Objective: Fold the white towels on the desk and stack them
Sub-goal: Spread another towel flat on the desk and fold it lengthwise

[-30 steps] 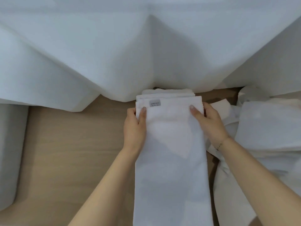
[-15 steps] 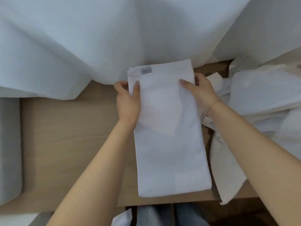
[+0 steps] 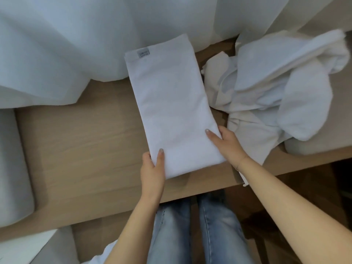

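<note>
A white towel [image 3: 171,103], folded into a long narrow strip, lies on the wooden desk [image 3: 80,145], a grey label at its far left corner. My left hand [image 3: 153,166] grips the strip's near left corner, thumb on top and fingers under the edge. My right hand [image 3: 226,144] grips the near right corner in the same way. To the right of the strip lies a crumpled heap of white towels [image 3: 276,88].
A white curtain [image 3: 76,44] hangs onto the far side of the desk, behind the strip's far end. A grey cushion [image 3: 11,168] sits at the left edge. The desk's front edge runs just below my hands, with jeans-clad legs beneath.
Both hands slid from the towel's far end down its sides to the near end. The camera tilted down, so the desk's front edge and the legs came into view.
</note>
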`<action>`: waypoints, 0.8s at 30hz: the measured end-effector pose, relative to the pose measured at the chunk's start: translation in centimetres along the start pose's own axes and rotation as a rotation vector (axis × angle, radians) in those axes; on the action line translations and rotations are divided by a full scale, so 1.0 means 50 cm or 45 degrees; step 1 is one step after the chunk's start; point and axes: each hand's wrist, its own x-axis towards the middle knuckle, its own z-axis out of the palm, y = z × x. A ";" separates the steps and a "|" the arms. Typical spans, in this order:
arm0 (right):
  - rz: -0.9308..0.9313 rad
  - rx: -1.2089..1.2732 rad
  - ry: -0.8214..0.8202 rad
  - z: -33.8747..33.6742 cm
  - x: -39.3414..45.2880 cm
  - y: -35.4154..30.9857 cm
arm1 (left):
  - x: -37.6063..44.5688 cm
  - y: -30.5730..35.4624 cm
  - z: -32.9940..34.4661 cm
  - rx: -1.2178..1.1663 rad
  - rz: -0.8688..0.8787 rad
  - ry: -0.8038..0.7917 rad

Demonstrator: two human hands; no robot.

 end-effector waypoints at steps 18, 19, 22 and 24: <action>-0.306 -0.292 0.093 0.038 0.086 -0.014 | 0.084 0.000 0.017 0.098 0.201 0.092; -0.332 -0.301 0.112 0.039 0.087 -0.007 | 0.081 -0.007 0.021 0.133 0.212 0.119; -0.300 -0.280 0.227 0.044 0.073 0.024 | 0.072 -0.013 0.028 0.224 0.186 0.159; -0.298 -0.408 0.355 0.042 0.060 0.031 | 0.070 0.002 0.029 0.261 0.190 0.175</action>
